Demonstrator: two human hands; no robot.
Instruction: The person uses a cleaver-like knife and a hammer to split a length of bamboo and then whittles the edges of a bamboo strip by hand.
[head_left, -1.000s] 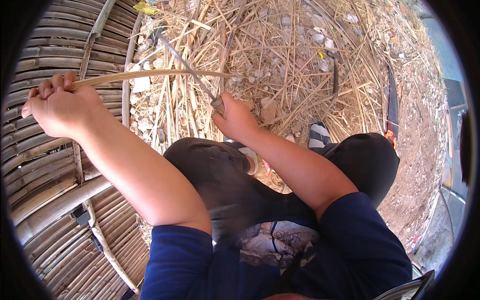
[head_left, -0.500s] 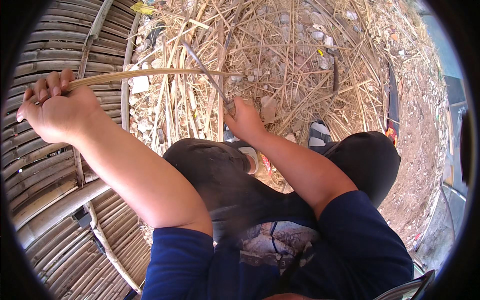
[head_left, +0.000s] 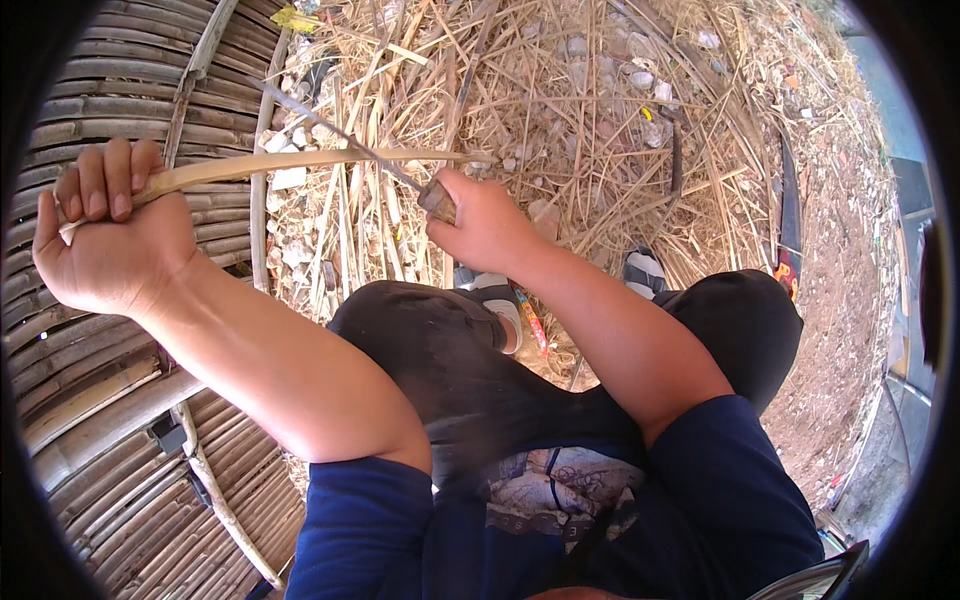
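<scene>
My left hand (head_left: 120,225) is raised at the left with its fingers curled round one end of a long, slightly bowed bamboo strip (head_left: 270,161). The strip stretches to the right, over the littered ground. In my right hand (head_left: 485,220) is a knife (head_left: 340,132), gripped by its short wooden handle (head_left: 437,201). Its thin blade points up and to the left, crossing the strip near the middle. Whether the edge touches the strip I cannot tell.
Bamboo slats (head_left: 120,130) form a wall along the left. Loose shavings and stones (head_left: 560,110) cover the ground ahead. A saw (head_left: 788,210) with a red and yellow handle lies at the right. My shoes (head_left: 643,270) and bent knees (head_left: 735,320) are below my hands.
The knife has swung lower toward the left, and its handle now shows more. My right hand has shifted slightly. The left hand's fingers have turned more into view round the strip.
</scene>
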